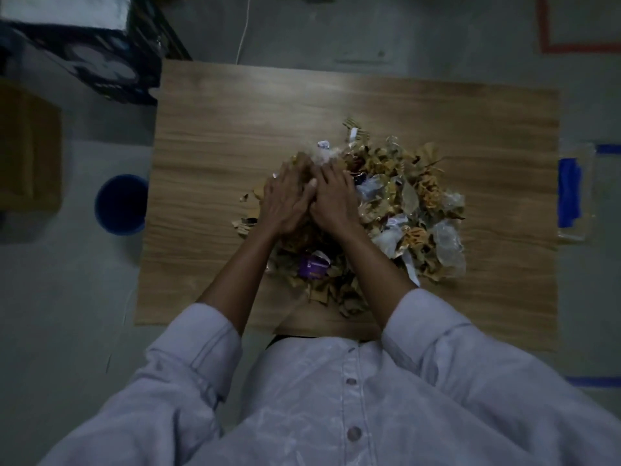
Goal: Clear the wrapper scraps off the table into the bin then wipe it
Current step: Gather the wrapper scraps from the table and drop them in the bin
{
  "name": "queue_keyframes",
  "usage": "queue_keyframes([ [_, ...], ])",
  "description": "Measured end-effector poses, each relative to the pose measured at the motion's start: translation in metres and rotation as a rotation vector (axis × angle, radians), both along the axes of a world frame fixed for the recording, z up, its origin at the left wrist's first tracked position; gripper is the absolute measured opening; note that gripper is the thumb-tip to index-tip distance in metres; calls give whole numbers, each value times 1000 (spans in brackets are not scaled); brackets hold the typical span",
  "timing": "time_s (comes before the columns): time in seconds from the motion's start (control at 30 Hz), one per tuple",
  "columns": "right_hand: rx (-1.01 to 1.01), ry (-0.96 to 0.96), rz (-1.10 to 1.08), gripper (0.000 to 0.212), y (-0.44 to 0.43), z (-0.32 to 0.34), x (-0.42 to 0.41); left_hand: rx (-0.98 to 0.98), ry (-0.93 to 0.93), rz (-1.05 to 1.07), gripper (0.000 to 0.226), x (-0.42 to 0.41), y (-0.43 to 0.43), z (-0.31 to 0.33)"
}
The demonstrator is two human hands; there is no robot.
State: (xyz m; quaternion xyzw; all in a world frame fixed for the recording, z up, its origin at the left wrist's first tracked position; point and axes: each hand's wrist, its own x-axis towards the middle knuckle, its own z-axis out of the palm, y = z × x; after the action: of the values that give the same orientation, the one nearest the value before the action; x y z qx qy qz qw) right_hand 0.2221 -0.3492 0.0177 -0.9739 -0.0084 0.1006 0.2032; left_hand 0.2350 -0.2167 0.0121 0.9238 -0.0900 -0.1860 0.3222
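A heap of wrapper scraps point(403, 200), gold, tan, clear and purple, lies in the middle of the wooden table point(208, 136). My left hand point(285, 201) and my right hand point(334, 200) sit side by side on the heap's left part. Their fingers curl down into the scraps and grip them, and the fingertips are hidden in the pile. A blue bin point(121, 205) stands on the floor just off the table's left edge. A blue cloth point(569, 193) lies on a clear tray at the table's right edge.
A brown cardboard box point(28, 146) and a dark box point(97, 62) stand on the floor to the left. Orange tape point(571, 47) and blue tape point(591, 381) mark the grey floor. A white cable point(243, 31) runs behind the table.
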Motion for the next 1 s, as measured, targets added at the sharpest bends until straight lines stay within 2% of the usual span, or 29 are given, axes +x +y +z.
queue_keyframes([
  [0.07, -31, 16, 32, 60, -5, -4, 1, 9, 62, -49, 78, -3, 5, -6],
  [0.13, 20, -123, 8, 52, -8, 3, 0, 0, -53, 5, 70, -6, 11, 0],
  [0.2, 75, -283, -54, 43, -9, 14, -8, -51, -184, 129, 65, -18, 20, 12],
  [0.27, 130, -365, -83, 40, -4, 21, -24, -90, -228, 304, 61, -37, 29, 12],
  [0.37, 167, -326, 5, 41, 9, 15, -48, -157, -185, 562, 68, -72, 38, -6],
  [0.47, 83, -145, 132, 44, 14, -8, -65, -316, -21, 635, 84, -93, 34, -26],
  [0.57, 101, -91, 183, 49, 13, -14, -62, -340, 11, 594, 79, -95, 32, -30],
  [0.67, 200, -244, 121, 44, 10, 4, -55, -357, -159, 539, 77, -84, 32, -15],
  [0.77, 215, -379, 102, 46, -1, 21, -74, -269, -282, 421, 72, -89, 19, 5],
  [0.9, 19, -381, -66, 53, -26, 18, -120, -113, -428, 155, 66, -111, -4, 5],
  [1.0, -100, -259, -217, 55, -39, -2, -143, 37, -428, -10, 67, -126, -18, -9],
])
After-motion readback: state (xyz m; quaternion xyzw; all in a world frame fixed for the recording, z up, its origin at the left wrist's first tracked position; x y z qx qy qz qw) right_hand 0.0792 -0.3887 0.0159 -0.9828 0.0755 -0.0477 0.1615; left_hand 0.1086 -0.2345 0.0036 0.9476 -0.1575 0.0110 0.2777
